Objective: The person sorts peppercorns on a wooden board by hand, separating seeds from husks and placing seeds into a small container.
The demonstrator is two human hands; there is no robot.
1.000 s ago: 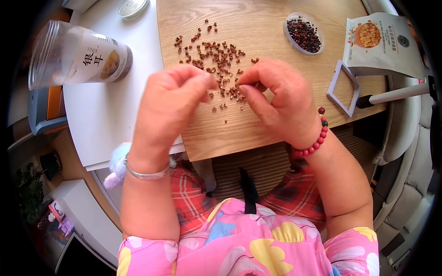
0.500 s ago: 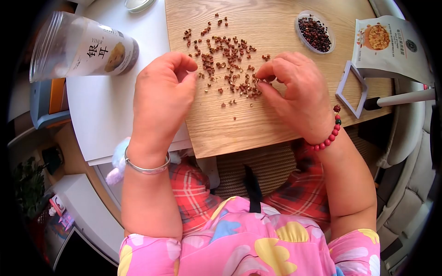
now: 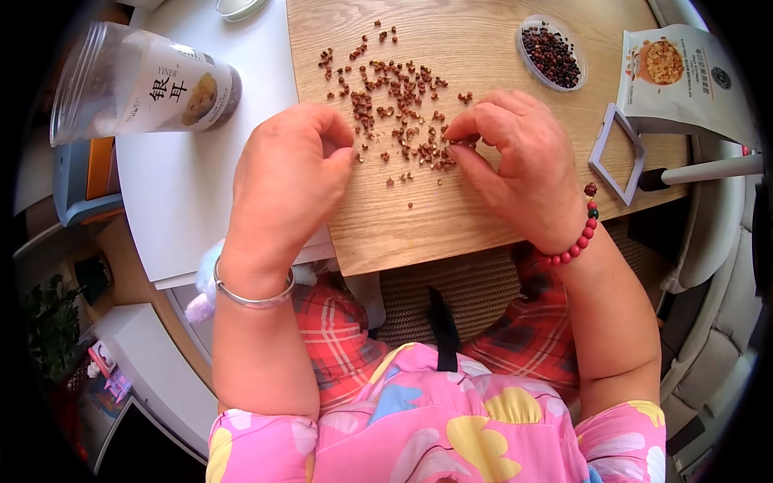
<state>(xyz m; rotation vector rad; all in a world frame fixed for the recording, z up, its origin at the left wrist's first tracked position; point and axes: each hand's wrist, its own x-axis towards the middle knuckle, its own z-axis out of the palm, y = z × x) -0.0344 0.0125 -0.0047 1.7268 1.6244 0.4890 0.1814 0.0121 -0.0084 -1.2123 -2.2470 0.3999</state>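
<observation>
Small reddish-brown peppercorn husks [image 3: 394, 88] lie scattered over the wooden table [image 3: 386, 233]. My left hand [image 3: 294, 169], with a silver bangle at its wrist, rests at the left side of the scatter; its thumb and forefinger are pressed near each other, and what they hold, if anything, is too small to name. At the right side, my right hand [image 3: 519, 161] pinches a small brown husk [image 3: 469, 140] between thumb and forefinger. A red bead bracelet circles that wrist. Behind it stands a round clear dish [image 3: 551, 55] with dark red and black peppercorns.
A large clear jar [image 3: 145, 80] with a white label is on the white surface [image 3: 161, 201] at the left, a round lid [image 3: 239, 6] behind it. At the right are a white pouch [image 3: 684, 80], a pale diamond-shaped frame [image 3: 616, 157] and a white rod [image 3: 713, 171].
My hands have moved apart compared with the earliest frame. Since the middle frame my left hand has shifted slightly toward the husks and its fingertips have closed together. My right hand has barely moved.
</observation>
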